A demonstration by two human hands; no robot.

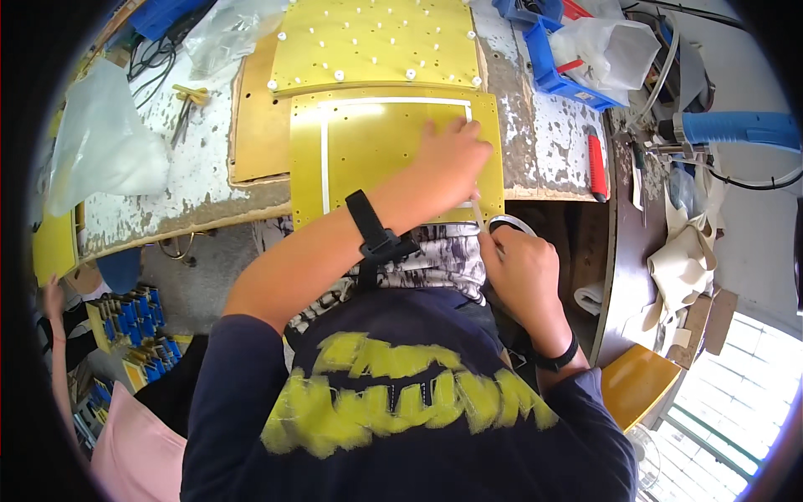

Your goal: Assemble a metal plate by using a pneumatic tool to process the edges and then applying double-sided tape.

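Observation:
A yellow drilled board [376, 155] lies on the worn workbench in front of me. A white tape strip [324, 159] runs along its left and top edges. My left hand [452, 155] lies flat on the board's right part, fingers pressing down near the strip's top right corner. My right hand [519, 268] is at the board's near right corner, shut on a small roll of white tape [512, 221]. A length of tape runs from the roll up toward my left hand. Both wrists wear black bands.
A second yellow board [368, 42] with white pegs lies behind. At right are a blue bin [552, 71], a white bag [611, 46], a red-handled knife [595, 163] and a blue tool [736, 130]. A clear bag [100, 142] sits left. Another person in pink [134, 452] sits lower left.

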